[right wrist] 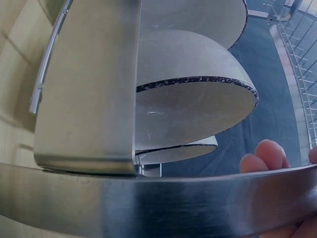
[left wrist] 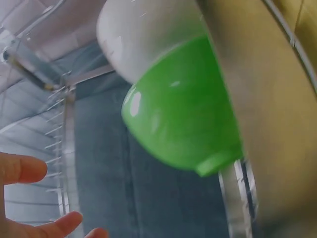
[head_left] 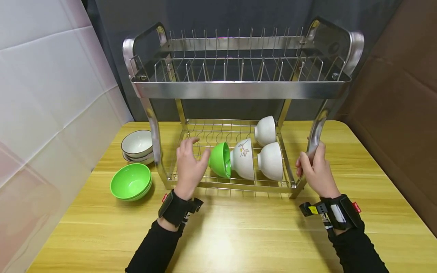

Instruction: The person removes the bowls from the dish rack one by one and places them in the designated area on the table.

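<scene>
Rack [head_left: 239, 90] of bright metal, head view: stands toward the back edge of the tabletop [head_left: 222, 235]. On its lower tier [head_left: 201, 184], in the front half and slightly left of middle, a green bowl [head_left: 216, 161] lies on its side, mouth turned right against or just beside the foot of a flowered bowl [head_left: 243, 161]. Left hand [head_left: 190, 167]: thumb and fingers well parted, holding nothing, nearest to the green bowl. Right hand [head_left: 317, 170]: wrapped round the right front leg [head_left: 315, 136]. Stacked green bowls [head_left: 131, 182] and stacked white bowls [head_left: 137, 144] sit near the tabletop's left edge.

Left wrist view: fingertips [left wrist: 29, 169] stand apart from the green bowl. Its wall is smooth and glossy; judged light, fairly stiff, slippery, and unlikely to break. Recommended hold: thumb on the outer wall by the foot, fingers over the rim, light pressure.

Right wrist view: fingertips show past the leg, consistent with a firm grip. A white bowl [right wrist: 198, 74] with a dark-speckled rim lies on its side; judged heavier, hard and liable to chip. Recommended hold: foot and wall, clear of neighbouring rims.
</scene>
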